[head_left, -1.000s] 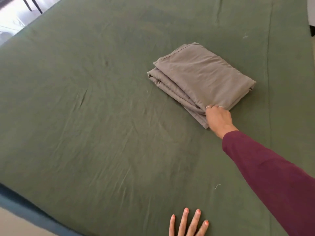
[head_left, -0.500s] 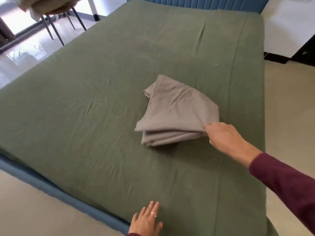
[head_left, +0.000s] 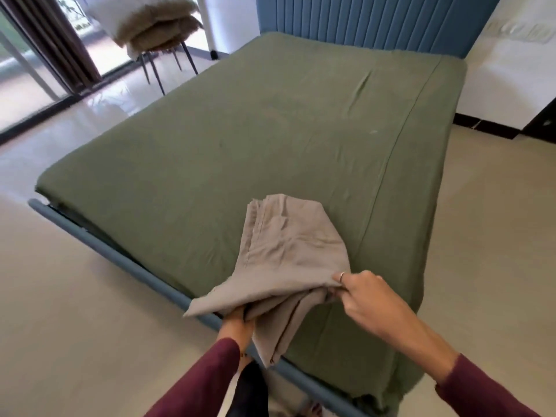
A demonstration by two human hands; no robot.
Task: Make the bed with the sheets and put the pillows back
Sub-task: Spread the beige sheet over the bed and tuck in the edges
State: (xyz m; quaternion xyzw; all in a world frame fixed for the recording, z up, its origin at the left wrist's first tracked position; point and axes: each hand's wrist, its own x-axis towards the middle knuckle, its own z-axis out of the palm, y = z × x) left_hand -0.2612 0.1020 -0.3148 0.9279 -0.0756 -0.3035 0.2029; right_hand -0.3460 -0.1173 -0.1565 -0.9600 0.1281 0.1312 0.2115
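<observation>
A single wide-angle camera on the person's head looks forward and down from the foot corner of the bed [head_left: 270,139], close over both hands (low in the frame), facing along the mattress to the blue headboard [head_left: 376,22], with the floor [head_left: 60,296] on either side.

No legible text, label, brand, number or sign on any surface in view.
</observation>
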